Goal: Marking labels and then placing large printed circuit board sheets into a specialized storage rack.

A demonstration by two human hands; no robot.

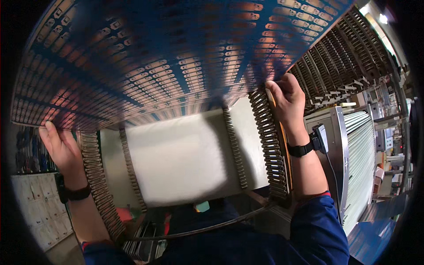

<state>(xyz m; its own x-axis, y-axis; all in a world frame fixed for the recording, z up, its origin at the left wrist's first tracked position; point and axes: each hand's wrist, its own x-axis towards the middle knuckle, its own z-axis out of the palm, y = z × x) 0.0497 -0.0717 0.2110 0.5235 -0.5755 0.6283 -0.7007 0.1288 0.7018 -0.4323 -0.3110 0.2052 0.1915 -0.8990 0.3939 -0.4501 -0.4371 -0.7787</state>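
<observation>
No words, numbers or signs can be read; any fine marks on the blue and copper board (176, 73) are too small or blurred to tell.

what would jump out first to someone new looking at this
Probably the big blue-and-copper panel, covered in rows of small repeated shapes and filling the top of the view, its near edge held by the left hand and right hand. Next, the bright white surface in the middle, with toothed strips along both sides.
</observation>
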